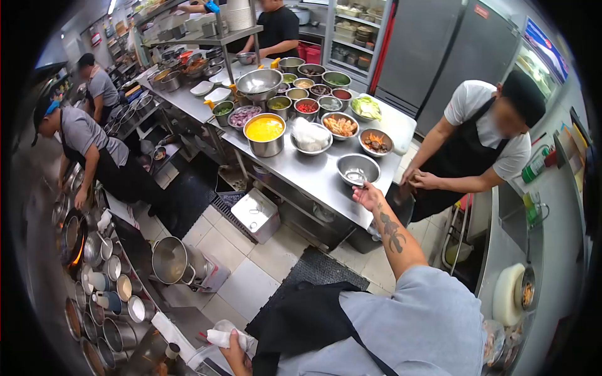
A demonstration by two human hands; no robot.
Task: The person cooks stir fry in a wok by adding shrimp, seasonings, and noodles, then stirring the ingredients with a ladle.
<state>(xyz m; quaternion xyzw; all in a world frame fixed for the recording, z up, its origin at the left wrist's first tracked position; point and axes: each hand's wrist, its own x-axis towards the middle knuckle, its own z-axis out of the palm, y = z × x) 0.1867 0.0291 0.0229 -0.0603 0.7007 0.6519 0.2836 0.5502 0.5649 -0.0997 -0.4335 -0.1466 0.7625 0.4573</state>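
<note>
My right hand point(369, 195), at the end of an outstretched tattooed forearm, has its fingers closed at the near rim of a steel bowl point(358, 168). A little shiny residue or liquid shows at the bottom of this bowl, which is at the near edge of the steel counter. Low in the view, my left hand point(236, 356) is wrapped round a folded white cloth point(227, 335). Just behind the steel bowl are a bowl of dark and orange food point(375, 143), a bowl of browned pieces point(340, 125) and a bowl covered with white plastic point(311, 135).
On the counter point(301, 182) stand a pot of yellow liquid point(264, 133) and several ingredient containers. Across its right end is a co-worker point(483, 138); another point(94, 144) works at the stove on the left, near a flame. A large pot point(174, 260) stands at lower left.
</note>
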